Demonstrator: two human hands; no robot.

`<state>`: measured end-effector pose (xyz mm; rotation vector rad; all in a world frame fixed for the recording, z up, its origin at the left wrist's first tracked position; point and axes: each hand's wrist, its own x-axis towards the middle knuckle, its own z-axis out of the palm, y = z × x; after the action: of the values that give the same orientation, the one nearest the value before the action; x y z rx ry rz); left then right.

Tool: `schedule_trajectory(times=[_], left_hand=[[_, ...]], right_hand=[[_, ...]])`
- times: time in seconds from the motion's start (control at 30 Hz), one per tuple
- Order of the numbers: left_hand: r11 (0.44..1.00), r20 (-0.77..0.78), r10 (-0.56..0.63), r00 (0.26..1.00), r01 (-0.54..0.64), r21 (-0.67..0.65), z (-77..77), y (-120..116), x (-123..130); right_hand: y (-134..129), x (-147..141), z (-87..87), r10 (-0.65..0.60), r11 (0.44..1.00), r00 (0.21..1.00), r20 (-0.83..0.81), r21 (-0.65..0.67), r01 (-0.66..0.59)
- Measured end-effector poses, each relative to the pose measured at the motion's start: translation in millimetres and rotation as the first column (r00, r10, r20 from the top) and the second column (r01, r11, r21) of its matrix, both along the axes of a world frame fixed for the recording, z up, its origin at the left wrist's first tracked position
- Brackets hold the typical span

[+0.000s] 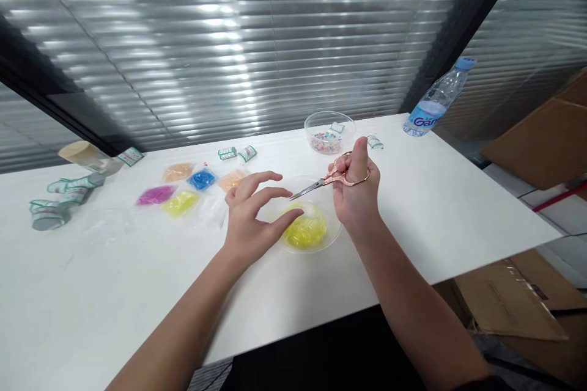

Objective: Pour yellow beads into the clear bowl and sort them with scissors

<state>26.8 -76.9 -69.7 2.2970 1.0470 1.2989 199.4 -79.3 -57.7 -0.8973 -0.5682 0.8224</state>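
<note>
My right hand (356, 180) grips a pair of scissors (342, 176) with patterned rose-gold handles. Their slim silver blades look closed and point left, the tips close to my left fingertips. Held over the left part of a clear shallow bowl (334, 233), my left hand (257, 211) is open, thumb and fingers apart, with nothing visible between them. Inside the bowl lies a mass of shiny yellow strands (306, 232), partly covered by my left thumb.
Behind stands a clear bowl (353, 128) holding small coloured beads. A water bottle (428, 107) is at the back right. Leftward lie purple (156, 195), blue (202, 179), yellow (181, 203) and orange packets (178, 171), green-white packets (247, 153) and a tan-lidded jar (87, 157).
</note>
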Motion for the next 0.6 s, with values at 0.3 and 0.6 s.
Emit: schedule_trajectory(times=[0.3,0.6], left_hand=[[0.943,-0.050,0.128,0.990,-0.106,0.315,-5.5,-2.1,-1.0],[0.874,-0.029,0.124,0.992,-0.095,0.477,-5.7,0.4,1.5]], right_hand=[[-3.1,-7.2,2.0,0.064,0.997,0.988,-0.144,-0.044,-0.071],[-5.4,-10.8,2.0,0.030,0.996,0.984,-0.178,-0.080,-0.045]])
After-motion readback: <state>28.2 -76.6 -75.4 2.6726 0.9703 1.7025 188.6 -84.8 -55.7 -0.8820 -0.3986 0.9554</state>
